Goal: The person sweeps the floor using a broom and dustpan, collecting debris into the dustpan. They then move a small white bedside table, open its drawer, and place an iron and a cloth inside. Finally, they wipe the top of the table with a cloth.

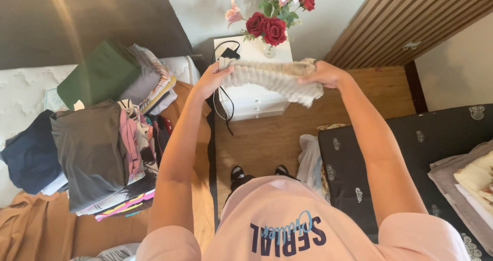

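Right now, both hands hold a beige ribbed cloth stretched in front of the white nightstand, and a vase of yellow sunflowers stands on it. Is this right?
Not quite. The head view shows red roses and pink lilies on the white nightstand, not yellow sunflowers. The rest holds: the left hand and the right hand stretch the beige ribbed cloth in front of it.

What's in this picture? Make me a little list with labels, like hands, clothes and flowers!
left hand: grips one end of the beige ribbed cloth
right hand: grips the other end
clothes: folded piles on the bed, to the left
flowers: red roses and pink lilies in a vase
nightstand: white, under the flowers
floor: wood
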